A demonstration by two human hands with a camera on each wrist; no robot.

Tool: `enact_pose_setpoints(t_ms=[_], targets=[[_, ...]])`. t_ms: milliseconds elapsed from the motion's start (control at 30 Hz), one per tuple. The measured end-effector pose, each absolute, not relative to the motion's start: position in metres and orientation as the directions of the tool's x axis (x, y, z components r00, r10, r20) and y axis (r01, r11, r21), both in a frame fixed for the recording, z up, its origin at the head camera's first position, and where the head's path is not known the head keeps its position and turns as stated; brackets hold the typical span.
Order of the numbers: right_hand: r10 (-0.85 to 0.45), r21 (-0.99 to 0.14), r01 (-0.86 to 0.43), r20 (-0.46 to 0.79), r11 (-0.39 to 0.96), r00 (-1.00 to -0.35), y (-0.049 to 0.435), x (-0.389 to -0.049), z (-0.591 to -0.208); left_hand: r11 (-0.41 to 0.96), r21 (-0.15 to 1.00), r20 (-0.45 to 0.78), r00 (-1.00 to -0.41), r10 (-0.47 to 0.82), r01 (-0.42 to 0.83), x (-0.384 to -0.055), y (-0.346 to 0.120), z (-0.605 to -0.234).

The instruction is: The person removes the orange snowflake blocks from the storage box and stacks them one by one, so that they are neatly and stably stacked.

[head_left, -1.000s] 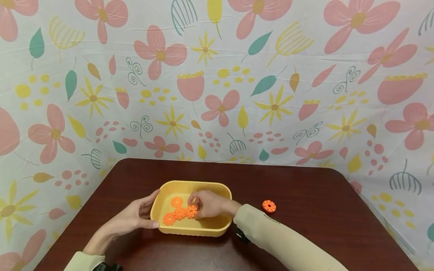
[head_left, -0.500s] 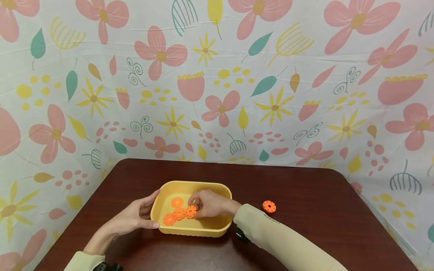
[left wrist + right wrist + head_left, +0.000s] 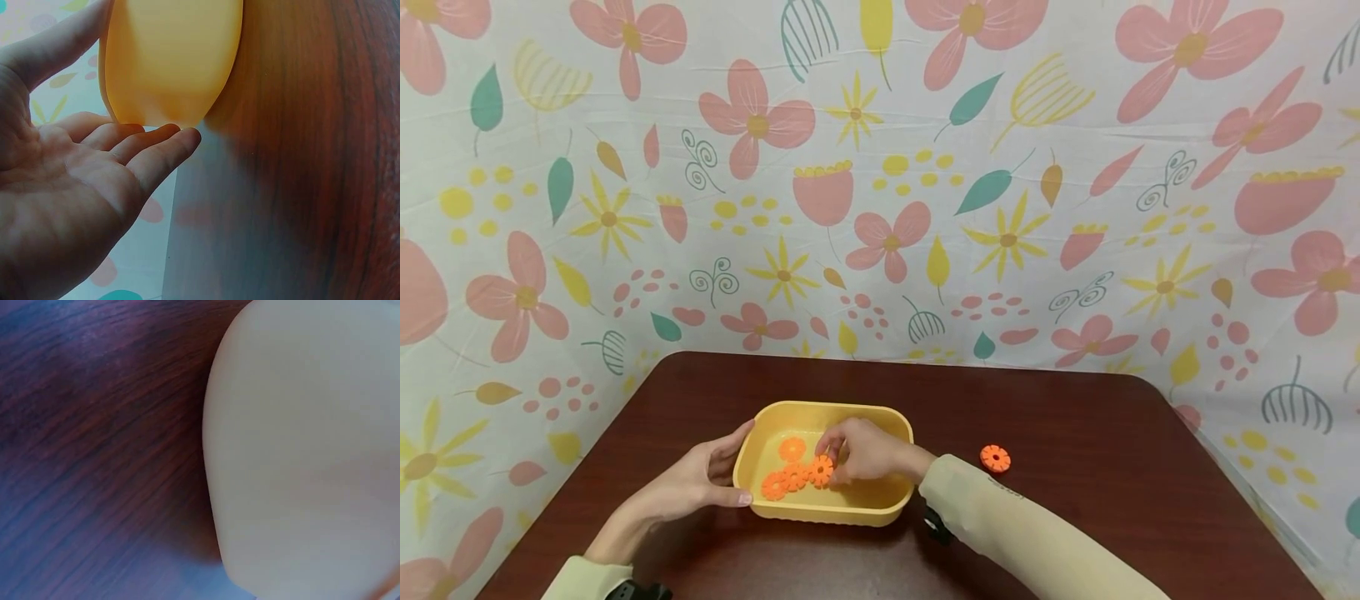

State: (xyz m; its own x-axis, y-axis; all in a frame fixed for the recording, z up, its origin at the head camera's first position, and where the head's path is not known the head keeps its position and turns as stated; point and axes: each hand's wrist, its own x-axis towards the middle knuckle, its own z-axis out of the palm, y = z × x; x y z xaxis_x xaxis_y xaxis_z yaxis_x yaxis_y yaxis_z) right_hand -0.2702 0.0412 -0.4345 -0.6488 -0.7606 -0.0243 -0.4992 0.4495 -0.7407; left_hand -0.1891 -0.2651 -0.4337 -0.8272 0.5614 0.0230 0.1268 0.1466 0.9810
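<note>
A yellow rectangular box (image 3: 820,510) stands on the table with several orange notched plastic discs in it. My left hand (image 3: 688,479) holds its left end, thumb at the near corner and fingers along the outer wall; the left wrist view shows the fingertips against the yellow wall (image 3: 172,56). Inside the box, my right hand (image 3: 868,454) pinches an orange notched disc (image 3: 821,471). That disc touches or overlaps another disc (image 3: 795,476), with a third disc (image 3: 774,485) beside it; whether they are joined I cannot tell. One more disc (image 3: 792,449) lies farther back on the box floor.
On the dark brown table (image 3: 1075,517), a single orange notched disc (image 3: 996,458) lies right of the box, beyond the right sleeve (image 3: 1000,508). A flower-patterned cloth (image 3: 887,183) hangs behind and beside the table. In the right wrist view the box's outer wall (image 3: 300,437) fills the right side.
The disc in my right hand has shifted very slightly left, closer over the middle disc. My left hand and the box stay in place.
</note>
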Motion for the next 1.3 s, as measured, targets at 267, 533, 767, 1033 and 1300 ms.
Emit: enact_pose_setpoints(t_ms=[267,533,767,1033,1300], targets=[[-0.757,-0.75,-0.508,0.016,0.423,-0.653,0.043,-0.266,-0.428,0.147,0.981,0.021,-0.828,0.561,0.124,-0.189,-0.265,-0.433],[-0.752,-0.753,-0.534,0.078,0.386,-0.654,0.052,-0.262,-0.419,0.162,0.979,0.015,-0.829,0.559,0.127,-0.19,-0.265,-0.435],[-0.718,-0.763,-0.526,0.12,0.376,-0.686,0.062,-0.256,-0.413,0.164,0.979,0.011,-0.829,0.559,0.123,-0.19,-0.265,-0.435],[-0.685,-0.775,-0.519,0.156,0.362,-0.712,0.081,-0.251,-0.405,0.145,0.98,0.031,-0.819,0.573,0.139,-0.188,-0.264,-0.434],[-0.644,-0.804,-0.485,0.174,0.345,-0.745,0.105,-0.248,-0.394,0.142,0.983,0.015,-0.822,0.57,0.116,-0.188,-0.264,-0.433]])
